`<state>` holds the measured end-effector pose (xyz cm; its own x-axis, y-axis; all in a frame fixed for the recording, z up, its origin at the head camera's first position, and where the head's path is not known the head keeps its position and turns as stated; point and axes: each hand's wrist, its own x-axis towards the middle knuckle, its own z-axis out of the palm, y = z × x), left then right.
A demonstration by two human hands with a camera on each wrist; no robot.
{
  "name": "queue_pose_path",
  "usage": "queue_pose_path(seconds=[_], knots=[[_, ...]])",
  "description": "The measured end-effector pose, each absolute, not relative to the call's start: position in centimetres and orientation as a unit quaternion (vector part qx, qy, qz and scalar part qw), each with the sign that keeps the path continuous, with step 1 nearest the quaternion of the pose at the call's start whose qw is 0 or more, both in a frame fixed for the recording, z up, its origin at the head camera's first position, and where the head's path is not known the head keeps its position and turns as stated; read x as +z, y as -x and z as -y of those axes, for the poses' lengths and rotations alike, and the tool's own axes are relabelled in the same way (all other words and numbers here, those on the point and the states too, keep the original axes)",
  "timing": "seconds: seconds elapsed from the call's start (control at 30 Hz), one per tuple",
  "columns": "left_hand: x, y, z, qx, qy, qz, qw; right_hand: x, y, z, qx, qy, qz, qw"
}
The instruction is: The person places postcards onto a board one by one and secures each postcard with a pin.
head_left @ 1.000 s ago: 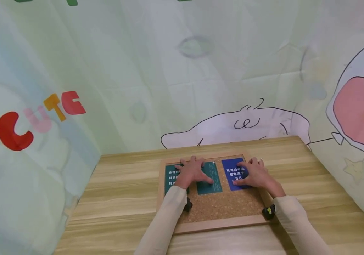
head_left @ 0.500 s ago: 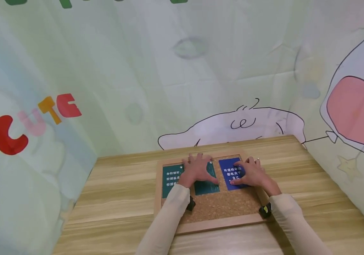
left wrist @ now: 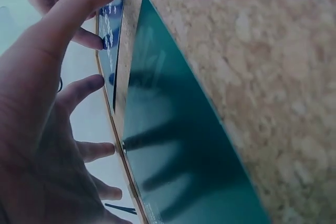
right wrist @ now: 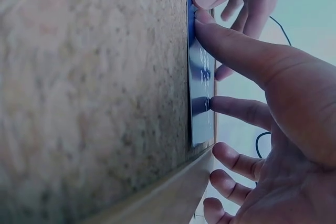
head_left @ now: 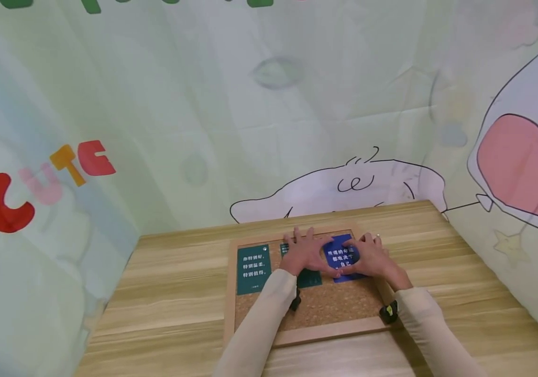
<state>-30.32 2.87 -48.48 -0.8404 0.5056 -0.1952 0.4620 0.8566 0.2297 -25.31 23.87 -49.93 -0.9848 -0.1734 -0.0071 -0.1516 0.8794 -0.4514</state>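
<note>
A wood-framed cork board [head_left: 344,303] lies flat on the table with two green cards and a blue card in a row along its upper half. Both hands are over the blue card [head_left: 337,251] [right wrist: 200,127]. The left hand [head_left: 304,255] spreads its fingers, its thumb touching the blue card's lower left. From the other side, the right hand [head_left: 372,260] rests its thumb and index fingertip on that card, the two thumb tips close together. Partly behind the left hand is the middle green card [head_left: 309,279] [left wrist: 173,124]. The left green card [head_left: 253,280] shows white writing.
A small round pin [head_left: 264,248] shows at the left green card's top right corner. The wood-grain table [head_left: 169,293] extends around the board. Behind it hangs a printed cloth backdrop [head_left: 193,104] with cartoon drawings. Dark wrist devices [head_left: 388,312] sit near the frame.
The left hand has moved right from the middle green card to the blue card, uncovering the left green card. The right hand keeps its place on the blue card. The head view has shifted slightly.
</note>
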Motion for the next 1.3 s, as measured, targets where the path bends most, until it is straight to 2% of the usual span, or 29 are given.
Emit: queue_pose_path(seconds=[0.47, 0.6, 0.83, 1.03, 1.3], knots=[[-48.3, 30.7, -2.9, 0.092, -0.241, -0.955, 0.146, -49.5, 25.6, -24.6, -0.238, 0.094, -0.966, 0.034], [-48.3, 30.5, -3.0, 0.091, -0.241, -0.956, 0.142, -49.3, 26.0, -26.4, -0.287, 0.095, -0.953, 0.009], [-48.3, 30.6, -2.9, 0.090, -0.238, -0.957, 0.139, -49.8, 27.2, -31.4, -0.345, 0.045, -0.936, -0.053], [-48.2, 30.4, -2.8, 0.090, -0.238, -0.957, 0.138, -51.2, 27.6, -33.8, -0.380, 0.020, -0.923, -0.054], [-48.0, 30.3, -2.9, 0.089, -0.234, -0.958, 0.142, -51.8, 28.3, -34.0, -0.394, -0.021, -0.918, -0.044]])
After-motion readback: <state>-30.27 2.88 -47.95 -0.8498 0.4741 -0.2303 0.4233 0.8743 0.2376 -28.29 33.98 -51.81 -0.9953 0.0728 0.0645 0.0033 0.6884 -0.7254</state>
